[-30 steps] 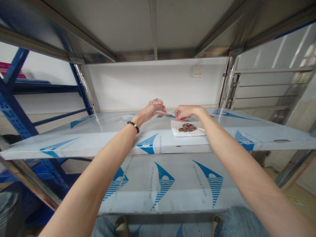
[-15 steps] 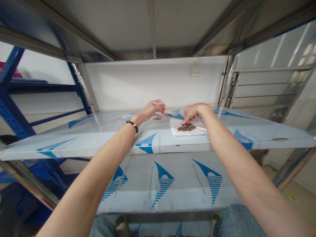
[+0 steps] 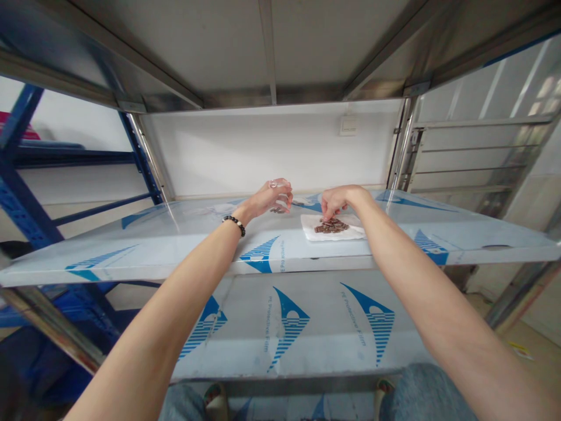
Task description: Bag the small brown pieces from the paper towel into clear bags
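Note:
A heap of small brown pieces (image 3: 331,226) lies on a white tissue (image 3: 312,231) on the film-covered metal shelf (image 3: 184,245). My right hand (image 3: 335,202) hovers just above the heap, fingers pinched down onto the pieces. My left hand (image 3: 268,197), a dark bead bracelet (image 3: 234,222) on its wrist, is closed round a small clear plastic bag (image 3: 280,196) held above the shelf to the left of the tissue. A few brown pieces show at the bag's bottom.
A second shelf (image 3: 280,327) with blue-printed protective film sits below, and the underside of a metal shelf above. A blue rack (image 3: 26,193) stands at the left, steel uprights (image 3: 401,152) at the right. A white wall with a switch (image 3: 349,125) closes the back.
My right hand has left the bag's mouth and dropped right and down onto the heap of brown pieces. The left hand keeps the bag nearly in place.

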The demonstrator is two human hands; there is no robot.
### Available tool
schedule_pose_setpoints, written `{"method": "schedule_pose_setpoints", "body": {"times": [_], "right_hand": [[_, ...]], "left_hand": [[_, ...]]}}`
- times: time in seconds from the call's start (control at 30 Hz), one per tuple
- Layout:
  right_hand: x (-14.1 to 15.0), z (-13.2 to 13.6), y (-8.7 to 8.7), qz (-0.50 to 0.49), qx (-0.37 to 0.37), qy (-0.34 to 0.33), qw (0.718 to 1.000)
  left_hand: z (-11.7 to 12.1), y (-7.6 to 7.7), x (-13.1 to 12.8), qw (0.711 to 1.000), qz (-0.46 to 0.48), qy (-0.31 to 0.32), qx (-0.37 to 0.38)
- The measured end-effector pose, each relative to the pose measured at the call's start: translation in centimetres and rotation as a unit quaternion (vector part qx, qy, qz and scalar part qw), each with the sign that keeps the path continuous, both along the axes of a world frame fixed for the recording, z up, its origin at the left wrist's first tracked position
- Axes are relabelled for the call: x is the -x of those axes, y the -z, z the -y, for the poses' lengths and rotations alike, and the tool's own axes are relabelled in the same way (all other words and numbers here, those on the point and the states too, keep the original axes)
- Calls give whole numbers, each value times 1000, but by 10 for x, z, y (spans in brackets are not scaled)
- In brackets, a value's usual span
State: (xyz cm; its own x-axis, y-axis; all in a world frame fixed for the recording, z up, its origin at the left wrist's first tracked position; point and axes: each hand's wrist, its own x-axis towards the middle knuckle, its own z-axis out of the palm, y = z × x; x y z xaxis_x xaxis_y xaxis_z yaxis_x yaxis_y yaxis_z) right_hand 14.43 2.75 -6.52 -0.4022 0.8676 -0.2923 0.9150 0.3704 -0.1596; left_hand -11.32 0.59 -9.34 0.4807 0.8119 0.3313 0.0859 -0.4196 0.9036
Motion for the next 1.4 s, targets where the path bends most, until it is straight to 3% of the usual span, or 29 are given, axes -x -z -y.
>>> {"method": "schedule_pose_setpoints", "body": {"times": [0.17,0.27,0.4,0.53,0.6,0.7,1.0,1.1,1.27,1.4], "right_hand": [[5,5,0,-49,4,-20,999],[11,16,-5,-146,1,-84,986],[20,31,-11,-327,11,-175,929],[31,34,-10,-468,-48,-179,864],[37,32,-6,-492,-99,-154,851],[47,25,0,-482,-138,-130,855],[48,11,4,-513,-175,-154,826],[37,7,3,-479,-199,-125,845],[22,6,6,-201,-48,-82,975],[23,8,10,-78,-14,-39,996]], "left_hand": [[-1,1,0,1000,-10,9,-9],[-3,2,1,1000,-9,24,-16],[-3,4,0,999,-22,40,-23],[2,2,-4,998,-29,61,-7],[4,2,-5,996,-42,78,7],[3,2,-6,993,-62,95,17],[0,4,-2,993,-63,97,-4],[1,4,0,995,-50,83,-1],[-3,5,5,998,-19,56,-4],[-6,6,6,998,-22,56,-5]]}}
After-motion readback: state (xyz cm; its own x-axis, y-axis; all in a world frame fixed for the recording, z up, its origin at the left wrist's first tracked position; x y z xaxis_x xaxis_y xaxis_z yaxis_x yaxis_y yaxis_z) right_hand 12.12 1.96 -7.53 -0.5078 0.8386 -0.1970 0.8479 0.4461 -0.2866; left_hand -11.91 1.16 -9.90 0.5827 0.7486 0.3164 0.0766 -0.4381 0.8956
